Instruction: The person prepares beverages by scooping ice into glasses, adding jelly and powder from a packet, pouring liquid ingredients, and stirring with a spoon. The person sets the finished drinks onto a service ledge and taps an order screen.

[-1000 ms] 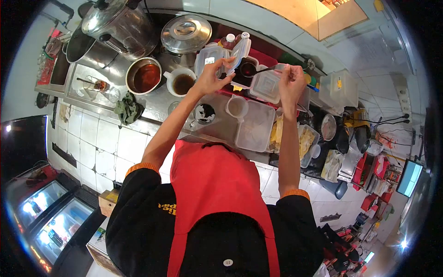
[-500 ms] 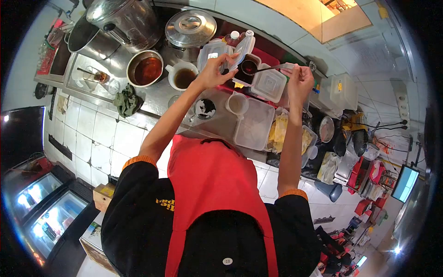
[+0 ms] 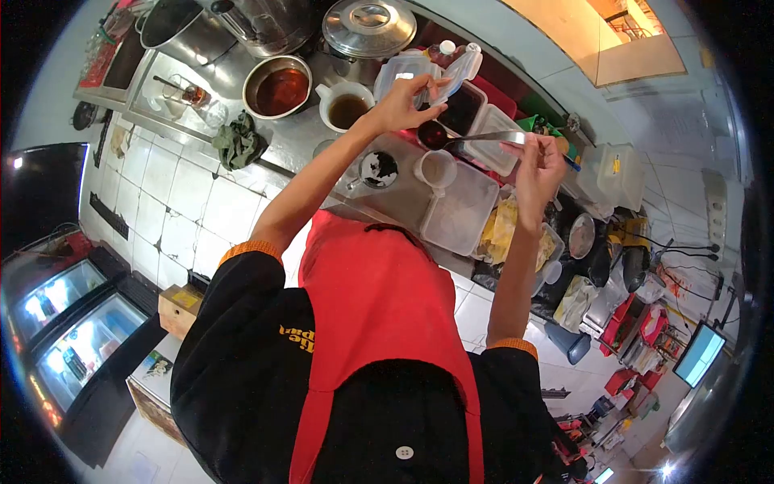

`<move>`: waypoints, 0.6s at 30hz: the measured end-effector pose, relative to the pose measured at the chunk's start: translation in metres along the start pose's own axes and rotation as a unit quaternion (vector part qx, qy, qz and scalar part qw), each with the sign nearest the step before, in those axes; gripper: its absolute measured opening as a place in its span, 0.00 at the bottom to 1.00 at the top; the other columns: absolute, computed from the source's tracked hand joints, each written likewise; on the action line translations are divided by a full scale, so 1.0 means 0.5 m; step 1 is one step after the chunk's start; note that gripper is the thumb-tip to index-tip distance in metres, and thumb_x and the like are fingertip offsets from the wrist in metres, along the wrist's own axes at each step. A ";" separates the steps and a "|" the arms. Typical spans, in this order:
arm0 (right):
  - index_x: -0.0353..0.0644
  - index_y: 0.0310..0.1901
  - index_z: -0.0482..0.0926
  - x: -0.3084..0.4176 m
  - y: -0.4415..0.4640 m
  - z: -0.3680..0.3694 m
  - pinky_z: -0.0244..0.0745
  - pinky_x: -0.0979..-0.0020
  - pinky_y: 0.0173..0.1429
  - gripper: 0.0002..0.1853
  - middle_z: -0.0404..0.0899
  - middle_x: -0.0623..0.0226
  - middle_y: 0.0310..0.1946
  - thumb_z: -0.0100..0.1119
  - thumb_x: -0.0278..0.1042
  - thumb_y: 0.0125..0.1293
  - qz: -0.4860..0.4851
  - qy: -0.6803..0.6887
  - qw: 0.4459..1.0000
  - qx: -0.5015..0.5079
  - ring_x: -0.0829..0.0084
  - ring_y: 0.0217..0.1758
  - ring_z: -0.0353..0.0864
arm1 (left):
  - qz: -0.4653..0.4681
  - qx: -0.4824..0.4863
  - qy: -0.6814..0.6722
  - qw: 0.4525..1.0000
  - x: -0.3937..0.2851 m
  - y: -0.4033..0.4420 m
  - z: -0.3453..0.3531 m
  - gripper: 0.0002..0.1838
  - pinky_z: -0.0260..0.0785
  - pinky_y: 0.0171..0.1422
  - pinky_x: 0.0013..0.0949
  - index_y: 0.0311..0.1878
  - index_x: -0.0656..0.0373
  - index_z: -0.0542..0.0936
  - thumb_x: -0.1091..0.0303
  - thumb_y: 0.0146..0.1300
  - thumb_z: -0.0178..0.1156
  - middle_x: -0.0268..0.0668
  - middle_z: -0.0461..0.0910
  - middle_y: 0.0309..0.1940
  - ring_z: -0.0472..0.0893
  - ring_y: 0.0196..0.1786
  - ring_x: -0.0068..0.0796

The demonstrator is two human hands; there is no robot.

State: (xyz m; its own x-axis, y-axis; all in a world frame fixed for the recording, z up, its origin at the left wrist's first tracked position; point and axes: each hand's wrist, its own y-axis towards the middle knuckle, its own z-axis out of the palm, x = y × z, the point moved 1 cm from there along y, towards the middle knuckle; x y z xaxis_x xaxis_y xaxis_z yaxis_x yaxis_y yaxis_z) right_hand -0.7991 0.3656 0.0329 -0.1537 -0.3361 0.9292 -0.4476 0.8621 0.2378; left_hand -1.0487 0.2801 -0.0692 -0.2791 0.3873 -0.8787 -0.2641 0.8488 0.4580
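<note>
My left hand grips a clear plastic lid, tilted up beside an open square tub of dark contents. A metal ladle is in my right hand, pinched by the end of its handle. Dark liquid shows in the ladle's bowl, which is outside the tub, above the counter side near a translucent plastic jug. Left of that jug stands a glass mug with black and white contents. A lidded white tub lies partly under the ladle handle.
A white pitcher of brown liquid and a steel pot of reddish liquid stand to the left. Behind them is a lidded steel pot. A crumpled green cloth lies at the counter edge. A clear flat container sits nearer me.
My right hand has drawn the ladle out of the dark tub, toward me, over the counter by the plastic jug. My left hand still holds the lid up. The whole view has shifted slightly.
</note>
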 end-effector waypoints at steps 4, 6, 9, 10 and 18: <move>0.34 0.36 0.72 0.050 -0.045 0.054 0.77 0.77 0.35 0.07 0.79 0.67 0.29 0.52 0.27 0.74 0.032 0.075 0.996 0.043 0.72 0.33 0.87 | 0.014 0.006 0.029 0.999 0.000 0.002 -0.001 0.15 0.70 0.65 0.39 0.31 0.62 0.70 0.70 0.58 0.69 0.51 0.79 0.60 0.80 0.61 0.37; 0.34 0.37 0.72 0.032 -0.062 0.071 0.77 0.78 0.35 0.07 0.78 0.68 0.29 0.52 0.27 0.74 0.049 0.081 0.994 0.058 0.73 0.33 0.86 | 0.008 0.011 0.026 1.000 -0.006 0.002 -0.003 0.14 0.70 0.64 0.37 0.31 0.62 0.70 0.72 0.59 0.69 0.52 0.78 0.61 0.79 0.62 0.35; 0.35 0.38 0.73 0.023 -0.089 0.102 0.77 0.78 0.37 0.06 0.80 0.66 0.32 0.53 0.27 0.74 0.021 0.107 0.988 0.107 0.74 0.34 0.86 | 0.025 0.025 0.058 0.998 -0.009 0.001 -0.006 0.15 0.70 0.63 0.36 0.29 0.62 0.69 0.72 0.59 0.69 0.51 0.77 0.62 0.77 0.62 0.33; 0.35 0.38 0.73 0.025 -0.098 0.109 0.77 0.78 0.37 0.06 0.80 0.66 0.32 0.53 0.27 0.74 0.021 0.107 0.988 0.107 0.74 0.34 0.86 | 0.020 0.017 0.043 0.999 -0.008 0.001 -0.004 0.15 0.70 0.62 0.36 0.29 0.62 0.69 0.72 0.59 0.69 0.51 0.78 0.61 0.78 0.62 0.32; 0.35 0.34 0.76 0.065 -0.166 0.122 0.76 0.77 0.39 0.04 0.85 0.59 0.40 0.59 0.23 0.67 -0.057 -0.054 0.982 0.169 0.78 0.36 0.84 | 0.031 -0.006 0.051 0.998 -0.015 0.000 -0.004 0.16 0.72 0.57 0.37 0.28 0.61 0.70 0.69 0.57 0.70 0.50 0.81 0.57 0.82 0.57 0.36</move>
State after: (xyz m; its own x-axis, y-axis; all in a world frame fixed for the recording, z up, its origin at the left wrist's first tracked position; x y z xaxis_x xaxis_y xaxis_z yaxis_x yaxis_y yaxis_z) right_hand -0.8207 0.2601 0.0262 -0.1706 -0.4777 0.8618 -0.7317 0.6472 0.2139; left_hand -1.0486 0.2764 -0.0625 -0.3870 0.3991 -0.8312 -0.2553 0.8199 0.5125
